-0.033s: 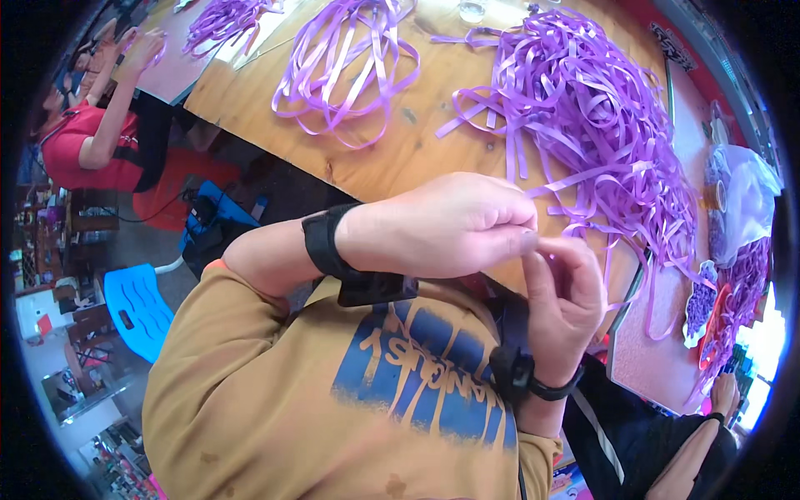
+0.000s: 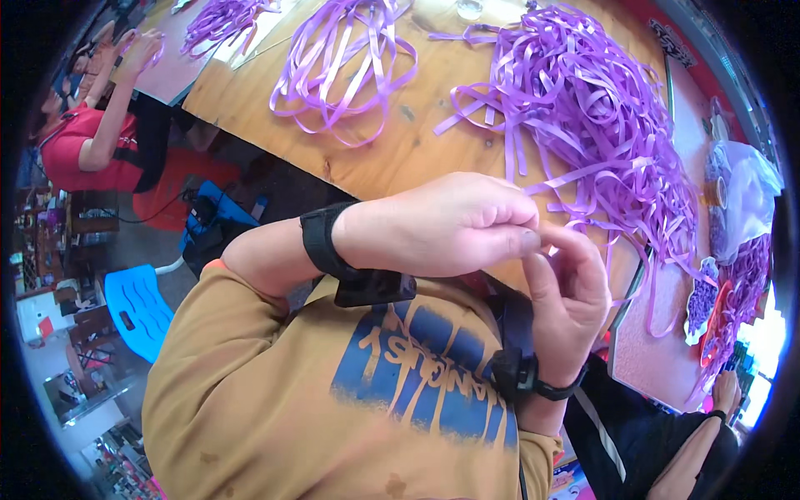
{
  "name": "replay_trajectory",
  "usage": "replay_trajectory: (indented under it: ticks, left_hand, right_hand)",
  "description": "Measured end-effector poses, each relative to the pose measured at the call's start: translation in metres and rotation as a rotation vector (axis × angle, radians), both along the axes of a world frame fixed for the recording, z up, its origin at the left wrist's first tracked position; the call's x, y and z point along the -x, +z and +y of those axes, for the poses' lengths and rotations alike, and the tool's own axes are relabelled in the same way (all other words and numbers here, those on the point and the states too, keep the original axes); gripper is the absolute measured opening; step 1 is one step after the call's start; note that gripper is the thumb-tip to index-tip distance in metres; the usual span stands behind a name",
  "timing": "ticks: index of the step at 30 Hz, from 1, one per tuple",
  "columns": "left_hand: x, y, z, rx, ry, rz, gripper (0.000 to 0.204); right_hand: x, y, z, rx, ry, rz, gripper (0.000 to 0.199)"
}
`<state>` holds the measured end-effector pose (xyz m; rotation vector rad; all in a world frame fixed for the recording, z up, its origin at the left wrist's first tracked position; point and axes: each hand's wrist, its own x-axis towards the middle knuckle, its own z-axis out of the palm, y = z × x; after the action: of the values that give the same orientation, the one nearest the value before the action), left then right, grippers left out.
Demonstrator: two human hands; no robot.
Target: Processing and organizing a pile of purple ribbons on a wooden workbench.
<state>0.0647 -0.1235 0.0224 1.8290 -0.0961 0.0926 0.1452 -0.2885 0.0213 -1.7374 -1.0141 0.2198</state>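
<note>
My left hand (image 2: 442,225) reaches in from the left with its thumb and fingers closed in a pinch. Just below and to its right, my right hand (image 2: 571,292) is also pinched, its fingertips meeting those of the left. What lies between the fingertips is too small or hidden to make out. Behind them a large tangled heap of purple ribbons (image 2: 592,108) spreads over the wooden table (image 2: 250,108). Loose strands from the heap pass close to both hands. A looser bundle of looped purple ribbon (image 2: 346,75) lies further left on the table.
A small clear cup (image 2: 469,9) stands at the far edge. On the right, a pink table (image 2: 658,358) holds a plastic bag (image 2: 742,200) and purple pieces. A blue stool (image 2: 137,312) stands left. A person in red (image 2: 92,146) and one in black (image 2: 658,450) are nearby.
My right fingers have shifted very slightly upward against the left fingertips. The ribbons stay where they were.
</note>
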Motion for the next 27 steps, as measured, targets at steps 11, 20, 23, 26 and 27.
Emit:
replay_trajectory:
  ticks: [11, 20, 23, 26, 27]
  left_hand:
    - [0.003, 0.004, -0.012, 0.207, -0.037, 0.103, 0.014]
    - [-0.001, -0.001, -0.010, 0.913, -0.180, 0.471, 0.011]
    - [-0.003, 0.007, -0.010, 0.876, -0.131, 0.500, 0.011]
    - [-0.002, 0.003, -0.014, 0.832, -0.087, 0.462, 0.010]
    - [-0.003, 0.004, -0.014, 0.816, -0.084, 0.429, 0.009]
  right_hand:
    - [0.000, -0.001, -0.009, -0.190, -0.025, 0.150, 0.016]
    - [-0.001, 0.007, -0.016, -0.132, 0.060, -0.142, 0.023]
    - [-0.006, 0.007, -0.015, -0.143, 0.062, -0.267, 0.026]
    - [-0.005, 0.008, -0.014, -0.152, 0.047, -0.306, 0.026]
    - [-0.005, 0.008, -0.013, -0.157, 0.017, -0.293, 0.024]
